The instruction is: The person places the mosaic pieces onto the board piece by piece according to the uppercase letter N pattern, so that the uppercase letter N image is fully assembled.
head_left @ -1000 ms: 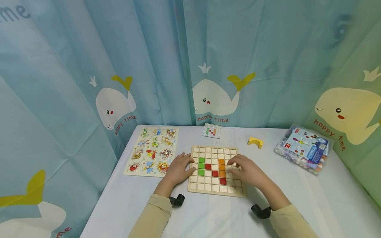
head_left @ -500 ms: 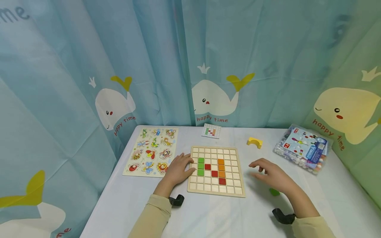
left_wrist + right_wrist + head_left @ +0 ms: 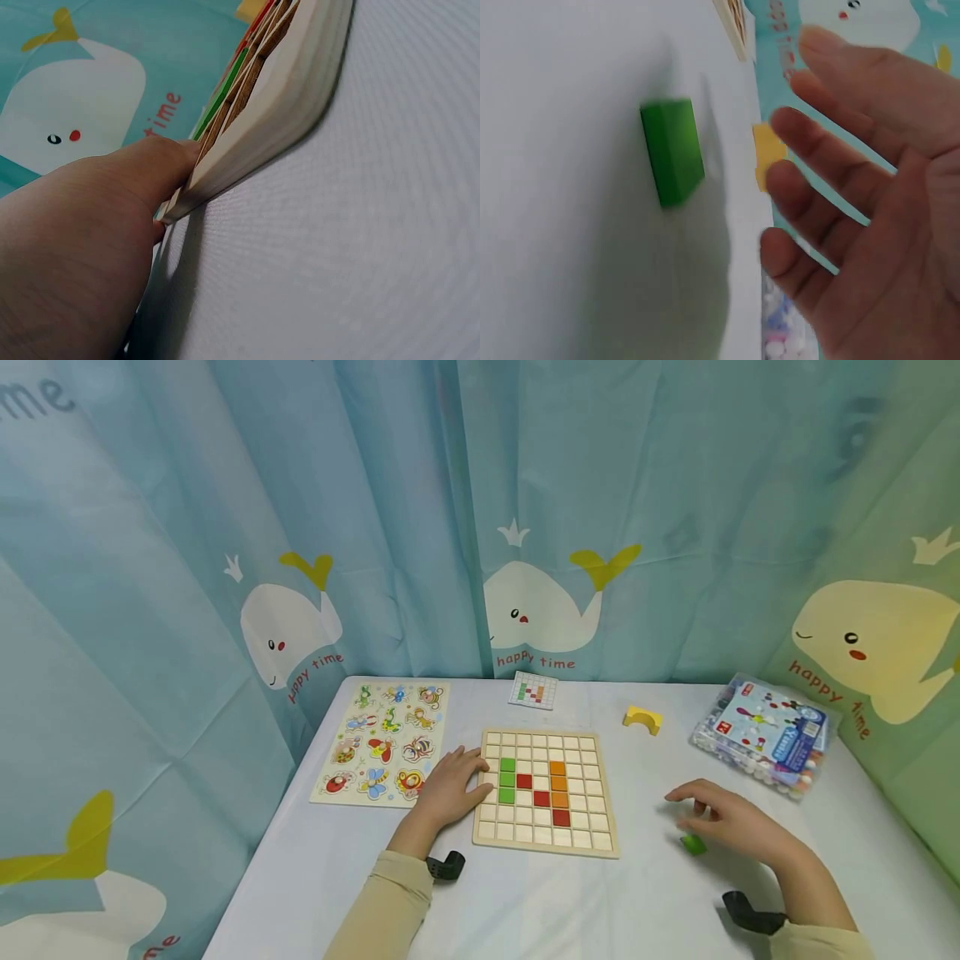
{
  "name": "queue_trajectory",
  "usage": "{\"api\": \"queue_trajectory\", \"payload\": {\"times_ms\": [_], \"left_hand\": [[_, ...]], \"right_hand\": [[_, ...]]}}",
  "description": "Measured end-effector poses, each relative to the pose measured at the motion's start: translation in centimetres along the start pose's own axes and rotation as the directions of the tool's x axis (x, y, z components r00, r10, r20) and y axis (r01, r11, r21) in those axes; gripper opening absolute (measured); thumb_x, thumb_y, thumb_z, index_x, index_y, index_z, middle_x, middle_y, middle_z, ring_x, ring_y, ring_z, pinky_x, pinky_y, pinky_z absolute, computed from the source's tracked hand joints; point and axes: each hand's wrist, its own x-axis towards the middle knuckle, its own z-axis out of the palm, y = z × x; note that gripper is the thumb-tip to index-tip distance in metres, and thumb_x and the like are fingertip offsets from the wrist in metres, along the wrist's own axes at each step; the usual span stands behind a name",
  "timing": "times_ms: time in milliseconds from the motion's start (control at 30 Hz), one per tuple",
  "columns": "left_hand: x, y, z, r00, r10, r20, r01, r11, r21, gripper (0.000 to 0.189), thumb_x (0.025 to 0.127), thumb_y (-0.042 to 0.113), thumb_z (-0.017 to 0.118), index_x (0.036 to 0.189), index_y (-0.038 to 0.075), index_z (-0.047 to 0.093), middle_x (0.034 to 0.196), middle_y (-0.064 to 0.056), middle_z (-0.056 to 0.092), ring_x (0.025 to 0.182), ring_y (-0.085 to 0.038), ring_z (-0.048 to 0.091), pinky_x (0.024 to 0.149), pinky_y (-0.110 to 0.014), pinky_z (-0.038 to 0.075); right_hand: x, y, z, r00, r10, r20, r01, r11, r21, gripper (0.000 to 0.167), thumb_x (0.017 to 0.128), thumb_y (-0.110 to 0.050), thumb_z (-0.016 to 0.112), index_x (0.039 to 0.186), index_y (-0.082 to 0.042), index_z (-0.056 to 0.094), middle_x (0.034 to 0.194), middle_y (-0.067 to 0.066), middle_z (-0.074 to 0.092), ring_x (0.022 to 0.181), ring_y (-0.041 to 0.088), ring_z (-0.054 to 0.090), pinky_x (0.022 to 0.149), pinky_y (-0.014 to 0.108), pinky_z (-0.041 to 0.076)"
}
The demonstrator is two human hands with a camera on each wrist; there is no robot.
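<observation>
A square wooden grid board (image 3: 588,841) lies on the table, with green, red and orange square tiles in its cells. My left hand (image 3: 450,787) rests at the board's left edge. In the left wrist view, the thumb (image 3: 161,166) touches the wooden rim. A loose green block (image 3: 694,844) is on the table to the right of the board. My right hand (image 3: 738,821) hovers over it, fingers loosely bent and holding nothing. The right wrist view shows the green block (image 3: 673,152) apart from the fingertips (image 3: 784,124).
Behind the board lies a small pattern card (image 3: 534,691). An insect picture puzzle (image 3: 322,792) is at the left. A yellow arch block (image 3: 643,719) sits at the back right, near a clear plastic box (image 3: 772,735) of beads. A whale-print curtain (image 3: 420,527) encloses the table.
My right hand has moved from over the board rightward to above the green block, which has come into view. The left hand and the board stay in place.
</observation>
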Motion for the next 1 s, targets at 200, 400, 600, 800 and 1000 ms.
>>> {"api": "queue_trajectory", "payload": {"times_ms": [200, 400, 600, 800, 1000], "left_hand": [[-0.1, 0.0, -0.1, 1.0, 0.003, 0.005, -0.003, 1.0, -0.006, 0.033, 0.097, 0.05, 0.055, 0.121, 0.028, 0.058, 0.156, 0.004, 0.042, 0.15, -0.026, 0.028, 0.127, -0.042, 0.02], [-0.1, -0.1, -0.1, 1.0, 0.002, 0.006, -0.002, 1.0, -0.006, 0.034, 0.097, 0.051, 0.055, 0.122, 0.028, 0.058, 0.156, 0.005, 0.042, 0.151, -0.025, 0.028, 0.128, -0.041, 0.02], [-0.1, 0.0, -0.1, 1.0, 0.0, 0.001, 0.0, 1.0, -0.005, 0.034, 0.097, 0.051, 0.055, 0.121, 0.028, 0.058, 0.155, 0.004, 0.042, 0.151, -0.025, 0.028, 0.128, -0.041, 0.02], [-0.1, 0.1, -0.1, 1.0, -0.001, 0.003, 0.001, 1.0, -0.007, 0.034, 0.097, 0.05, 0.056, 0.122, 0.028, 0.058, 0.155, 0.005, 0.043, 0.15, -0.025, 0.029, 0.127, -0.042, 0.02], [-0.1, 0.0, -0.1, 1.0, -0.002, 0.0, 0.002, 1.0, -0.006, 0.034, 0.097, 0.05, 0.056, 0.122, 0.028, 0.058, 0.155, 0.005, 0.043, 0.15, -0.025, 0.029, 0.127, -0.042, 0.02]], "right_hand": [[-0.8, 0.8, -0.4, 0.985, 0.117, 0.127, -0.124, 0.991, 0.053, 0.042, 0.091, -0.031, 0.071, 0.127, -0.012, 0.061, 0.112, 0.005, 0.059, 0.086, 0.0, 0.048, 0.066, 0.019, 0.046], [-1.2, 1.6, -0.6, 0.982, 0.117, 0.15, -0.121, 0.992, 0.02, 0.041, 0.09, -0.033, 0.071, 0.125, -0.015, 0.062, 0.124, 0.007, 0.061, 0.098, -0.004, 0.052, 0.078, 0.017, 0.051], [-1.7, 2.1, -0.6, 0.987, 0.022, 0.157, -0.031, 0.998, 0.054, 0.034, 0.09, -0.024, 0.071, 0.12, -0.011, 0.062, 0.113, 0.005, 0.058, 0.087, -0.001, 0.047, 0.069, 0.016, 0.045], [-2.1, 2.8, -0.4, 0.986, -0.071, 0.149, 0.059, 0.995, 0.079, 0.03, 0.088, -0.022, 0.074, 0.114, -0.011, 0.062, 0.108, 0.004, 0.055, 0.086, 0.003, 0.047, 0.066, 0.017, 0.044], [-1.8, 2.8, -0.3, 0.987, -0.036, 0.159, 0.029, 0.998, 0.048, 0.03, 0.087, -0.03, 0.074, 0.11, -0.016, 0.062, 0.113, 0.005, 0.054, 0.093, -0.002, 0.048, 0.076, 0.012, 0.048]]}}
